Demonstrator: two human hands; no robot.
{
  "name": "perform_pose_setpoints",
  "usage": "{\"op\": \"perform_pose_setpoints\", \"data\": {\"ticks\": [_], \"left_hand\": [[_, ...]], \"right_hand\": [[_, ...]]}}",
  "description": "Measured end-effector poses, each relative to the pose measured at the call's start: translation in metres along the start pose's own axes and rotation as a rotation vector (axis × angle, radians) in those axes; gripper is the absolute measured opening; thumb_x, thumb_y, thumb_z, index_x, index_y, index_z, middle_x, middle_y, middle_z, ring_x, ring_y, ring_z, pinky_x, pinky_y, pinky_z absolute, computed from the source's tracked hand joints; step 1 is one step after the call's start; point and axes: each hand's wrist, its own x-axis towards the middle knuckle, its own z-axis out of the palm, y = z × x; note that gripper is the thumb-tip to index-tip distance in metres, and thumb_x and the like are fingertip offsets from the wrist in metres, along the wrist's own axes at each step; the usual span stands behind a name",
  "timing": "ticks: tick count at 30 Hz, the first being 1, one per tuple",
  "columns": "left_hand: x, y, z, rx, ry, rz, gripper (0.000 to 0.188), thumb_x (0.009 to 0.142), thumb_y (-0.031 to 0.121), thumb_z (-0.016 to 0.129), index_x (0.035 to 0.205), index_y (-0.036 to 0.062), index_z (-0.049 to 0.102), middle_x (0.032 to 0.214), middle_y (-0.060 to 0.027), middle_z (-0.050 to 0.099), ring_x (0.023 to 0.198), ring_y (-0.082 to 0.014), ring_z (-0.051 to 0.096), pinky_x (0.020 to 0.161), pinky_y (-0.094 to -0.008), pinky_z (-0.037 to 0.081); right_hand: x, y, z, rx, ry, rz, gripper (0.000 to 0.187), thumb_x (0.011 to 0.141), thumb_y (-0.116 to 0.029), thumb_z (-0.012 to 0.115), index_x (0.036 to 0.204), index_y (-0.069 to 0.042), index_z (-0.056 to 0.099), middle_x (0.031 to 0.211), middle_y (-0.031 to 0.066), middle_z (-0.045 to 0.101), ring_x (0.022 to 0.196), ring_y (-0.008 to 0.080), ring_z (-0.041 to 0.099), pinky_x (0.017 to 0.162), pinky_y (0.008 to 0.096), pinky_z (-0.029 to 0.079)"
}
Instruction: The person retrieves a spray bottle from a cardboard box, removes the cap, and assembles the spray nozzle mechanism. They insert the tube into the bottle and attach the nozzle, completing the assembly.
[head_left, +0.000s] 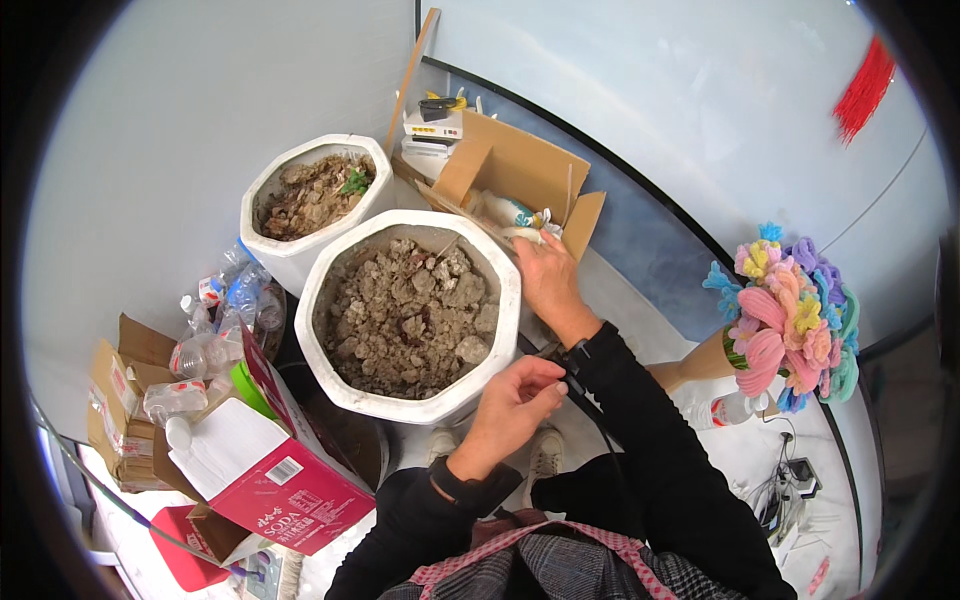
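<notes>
best done from above, over the near edge of the cardboard box, knuckles clear of the raised flaps — and with care not to knock or crush the white bottle with teal markings inside. feel for a firm edge before any pull, and work slowly, given so little room between box and larger planter. no leaning on the planter's rim, no dragging of a sleeve through the dry, clumped soil. bottle within the box, just beyond the larger planter and to the right of the smaller planter. as for pose: right hand stretched forward, back upward, fingers bent down at the near edge of the box, close to the pale contents; fingertips partly hidden, so impossible to tell whether the grip is closed on anything. right forearm slanting up and leftward from the lower right, dark band at the wrist. left hand nearer the body, just beside the larger planter and near the right wrist, fingers loosely curled, thumb and forefinger apart — a slack grip, with nothing visible in it.
</notes>
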Motion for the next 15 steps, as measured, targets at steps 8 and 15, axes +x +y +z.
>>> {"op": "perform_pose_setpoints", "data": {"ticks": [8, 15], "left_hand": [[0.011, -0.012, 0.012, 0.015, 0.008, 0.065, 0.017, 0.093, 0.01, 0.068, 0.108, 0.0029, 0.063, 0.088, -0.0001, 0.065, 0.077, -0.0082, 0.061, 0.069, -0.0239, 0.05], [0.03, -0.03, 0.023, -0.014, -0.042, 0.018, 0.02, 0.091, 0.014, 0.069, 0.103, -0.0004, 0.063, 0.081, -0.0028, 0.065, 0.07, -0.0096, 0.06, 0.062, -0.0264, 0.051]], "right_hand": [[0.032, 0.033, -0.005, -0.17, -0.074, 0.157, 0.027, 0.081, -0.03, 0.076, 0.096, -0.008, 0.07, 0.085, 0.0179, 0.07, 0.089, 0.0381, 0.068, 0.076, 0.0491, 0.055], [0.035, 0.042, -0.011, -0.17, -0.07, 0.055, 0.018, 0.082, -0.023, 0.074, 0.085, -0.007, 0.068, 0.07, 0.0196, 0.066, 0.076, 0.0394, 0.067, 0.077, 0.0475, 0.054]]}}
